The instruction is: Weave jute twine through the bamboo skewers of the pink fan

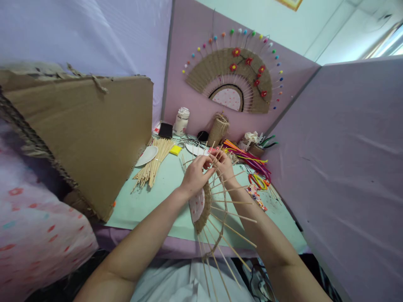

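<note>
One view only, from your head; you're looking forward and down, close over your left hand (195, 176) and right hand (224, 164); the green table (147, 205) runs away to the pink partition (195, 63) ahead.

You're sitting at a craft workstation, a small booth walled in by lilac partition panels (346, 147). A finished fan (229, 79) of twine, sticks and coloured beads is pinned to the back panel. It looks much like the half-made fan (204, 209) at the near edge of the mint-green surface (151, 201). Along the far edge stand a white bottle (181, 121), a twine-wrapped pot (218, 129) and a tub of tools (256, 147). A bundle of sticks (154, 161) lies toward the far left. Pipe cleaners (252, 161) and scissors (258, 181) lie near the right edge, and a cardboard sheet (91, 134) leans along the left edge.
</note>
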Tool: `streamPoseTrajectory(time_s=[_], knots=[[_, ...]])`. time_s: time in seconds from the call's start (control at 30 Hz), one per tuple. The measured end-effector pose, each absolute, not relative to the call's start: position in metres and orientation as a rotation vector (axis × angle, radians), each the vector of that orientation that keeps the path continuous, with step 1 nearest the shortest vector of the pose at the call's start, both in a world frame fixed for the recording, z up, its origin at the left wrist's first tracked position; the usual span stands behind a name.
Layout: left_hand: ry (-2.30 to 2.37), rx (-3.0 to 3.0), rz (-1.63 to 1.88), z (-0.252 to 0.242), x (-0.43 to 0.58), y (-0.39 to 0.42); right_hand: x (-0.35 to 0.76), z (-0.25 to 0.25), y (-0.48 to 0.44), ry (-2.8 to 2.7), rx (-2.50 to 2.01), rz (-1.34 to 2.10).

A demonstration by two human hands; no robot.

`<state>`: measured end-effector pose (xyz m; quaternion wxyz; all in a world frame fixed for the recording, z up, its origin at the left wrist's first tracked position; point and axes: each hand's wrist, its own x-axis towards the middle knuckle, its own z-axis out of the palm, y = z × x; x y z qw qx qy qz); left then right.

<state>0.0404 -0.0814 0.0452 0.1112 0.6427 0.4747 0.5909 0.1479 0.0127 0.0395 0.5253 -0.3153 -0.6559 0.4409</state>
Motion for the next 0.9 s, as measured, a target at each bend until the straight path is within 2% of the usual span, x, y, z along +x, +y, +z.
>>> streamPoseTrajectory(time_s=[0.2,0.5,0.7,0.9], knots=[[1.375,1.773,1.716,0.041,0.044,-0.090,0.147,0.040,0.016,-1.572,-0.732,1.103],[1.348,1.909,1.674,0.043,0.039,-0.092,0.160,0.054,0.024,-1.634,-0.810,1.285],[1.290,2.002,1.494,0.053,0.028,-0.089,0.160,0.061,0.022,-1.615,-0.819,1.313],[1.232,2.086,1.165,0.072,0.011,-0.081,0.155,0.066,0.019,-1.657,-0.836,1.335]])
